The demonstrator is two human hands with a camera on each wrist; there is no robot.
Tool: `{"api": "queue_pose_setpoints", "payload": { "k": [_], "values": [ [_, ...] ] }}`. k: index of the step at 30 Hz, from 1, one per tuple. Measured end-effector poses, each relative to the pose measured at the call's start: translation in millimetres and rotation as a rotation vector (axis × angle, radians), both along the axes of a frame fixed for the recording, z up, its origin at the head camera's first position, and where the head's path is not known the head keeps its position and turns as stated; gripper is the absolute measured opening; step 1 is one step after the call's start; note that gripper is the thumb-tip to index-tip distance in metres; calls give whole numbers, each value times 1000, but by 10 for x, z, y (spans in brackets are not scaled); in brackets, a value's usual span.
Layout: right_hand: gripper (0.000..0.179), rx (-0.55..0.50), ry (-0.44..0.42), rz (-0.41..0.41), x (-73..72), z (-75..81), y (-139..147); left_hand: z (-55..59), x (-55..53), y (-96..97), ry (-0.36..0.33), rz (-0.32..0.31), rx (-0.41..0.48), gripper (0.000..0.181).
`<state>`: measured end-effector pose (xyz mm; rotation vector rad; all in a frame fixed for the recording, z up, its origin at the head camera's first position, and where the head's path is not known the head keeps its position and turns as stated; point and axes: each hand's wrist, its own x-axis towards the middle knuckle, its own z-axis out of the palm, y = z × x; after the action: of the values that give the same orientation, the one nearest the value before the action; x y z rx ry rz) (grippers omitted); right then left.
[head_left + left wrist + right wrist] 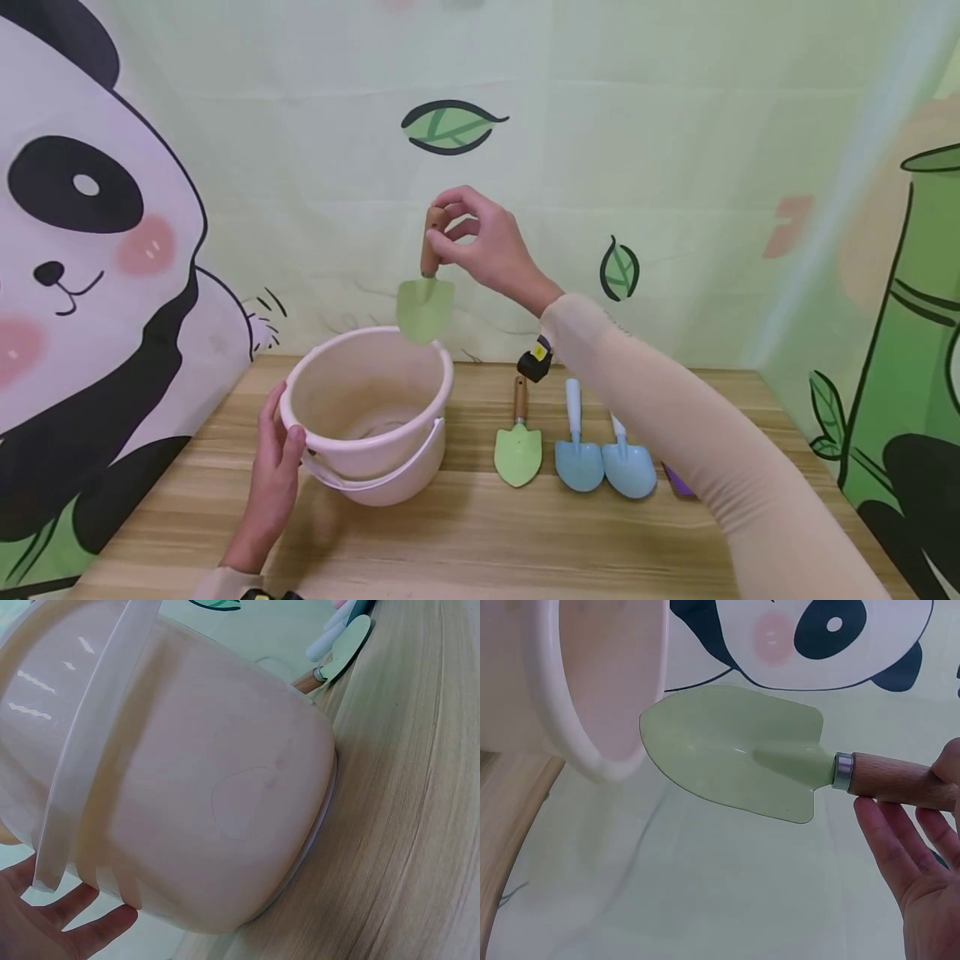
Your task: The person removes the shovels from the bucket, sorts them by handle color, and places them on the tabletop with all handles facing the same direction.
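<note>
My right hand [480,237] pinches the wooden handle of a light green garden trowel [425,310], which hangs blade down just above the far rim of a pale pink bucket [378,483]. In the right wrist view, the trowel's blade [735,750] points toward the bucket's mouth, with the thumb and fingers on its handle. Standing upright on the table, the bucket has its white carrying handle folded down at the front. My left hand [273,467] holds the bucket's left side at the rim; its fingers [105,930] press against the outer wall in the left wrist view.
Right of the bucket, a second green trowel [517,454] lies on the wooden table [480,550]. Beside it lie two blue trowels [579,465] and a purple thing [678,482], partly hidden by my right sleeve. A panda-print backdrop [322,167] stands behind the table.
</note>
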<state>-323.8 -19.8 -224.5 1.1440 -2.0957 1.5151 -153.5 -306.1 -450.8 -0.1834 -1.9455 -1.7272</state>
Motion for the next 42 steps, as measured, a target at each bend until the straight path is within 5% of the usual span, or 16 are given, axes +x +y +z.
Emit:
{"api": "queue_pose_setpoints", "payload": {
  "k": [11,21,42],
  "values": [
    [33,-23,-83,-85,86,86,203,0,-1,4,-18,6,1,57],
    [31,-40,-122,-123,-233,-137,392,16,17,-2,-1,-3,-4,58],
    [30,0,-153,-174,-383,-472,558,-10,-4,-4,-23,21,-16,57]
  ]
}}
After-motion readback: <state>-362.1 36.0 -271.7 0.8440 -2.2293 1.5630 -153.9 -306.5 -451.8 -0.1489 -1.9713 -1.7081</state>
